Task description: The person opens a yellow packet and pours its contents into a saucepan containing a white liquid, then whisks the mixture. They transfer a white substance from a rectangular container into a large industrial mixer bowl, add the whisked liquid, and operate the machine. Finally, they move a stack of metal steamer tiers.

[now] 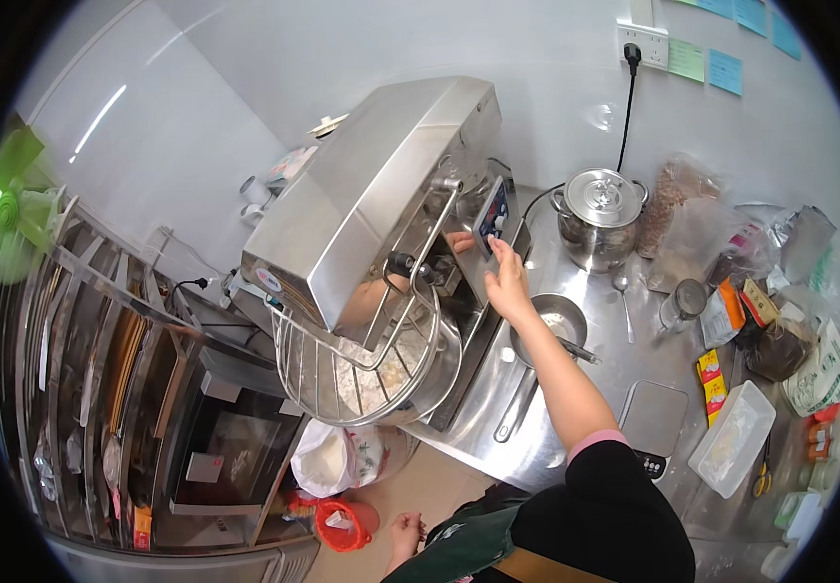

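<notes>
My right hand [509, 280] reaches up to the control panel [494, 215] on the side of a stainless steel dough mixer [383, 189]. Its fingertips are at the panel's lower part; whether they press on it I cannot tell. Nothing is held in this hand. Under the mixer head sits a steel mixing bowl [449, 364], covered by a wire safety guard [285, 364]. Flour or dry dough [372, 379] shows through the bars. My left hand [407, 532] hangs low beside the green apron [463, 535], fingers loosely curled, with nothing visible in it.
On the steel counter [587, 452] stand a lidded pot [602, 218], a saucepan [565, 313], a spoon [625, 306], a digital scale [654, 415], a plastic tub [733, 437] and several bags. A flour sack [376, 455], red bucket [361, 514] and tray rack [99, 350] are at left.
</notes>
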Available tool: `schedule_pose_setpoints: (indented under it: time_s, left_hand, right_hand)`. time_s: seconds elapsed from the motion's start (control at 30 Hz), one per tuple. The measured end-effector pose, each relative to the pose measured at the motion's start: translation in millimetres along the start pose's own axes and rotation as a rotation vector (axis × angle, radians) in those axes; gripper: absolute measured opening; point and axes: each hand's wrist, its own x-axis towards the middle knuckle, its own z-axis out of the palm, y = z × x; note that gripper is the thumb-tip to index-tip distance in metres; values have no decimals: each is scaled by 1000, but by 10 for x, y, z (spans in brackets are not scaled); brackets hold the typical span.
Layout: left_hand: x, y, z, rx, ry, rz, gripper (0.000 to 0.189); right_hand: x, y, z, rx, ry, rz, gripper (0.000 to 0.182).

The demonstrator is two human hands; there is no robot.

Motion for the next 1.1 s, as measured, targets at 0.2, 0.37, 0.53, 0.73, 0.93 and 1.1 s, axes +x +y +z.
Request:
schedule_pose_setpoints:
  time_s: [0.2, 0.37, 0.53, 0.73, 0.93, 1.1]
  left_hand:
    - [-8, -55, 2, -1, 9, 12, 18]
    - [-34, 52, 56, 32, -4, 23, 18]
    - [-9, 19, 44, 19, -9, 40, 17]
    - [-4, -94, 46, 15, 1, 44, 17]
    - [-13, -67, 78, 32, 4, 28, 16]
    - [-25, -21, 84, 18, -4, 26, 16]
  right_hand:
    - [12, -16, -55, -44, -33, -5, 58]
    - [31, -59, -112, -81, -51, -24, 60]
    - [30, -99, -111, -82, -76, 17, 59]
    - [47, 17, -50, -71, -39, -38, 60]
    - [58, 15, -86, 9, -82, -8, 58]
    - [54, 51, -86, 47, -79, -3, 57]
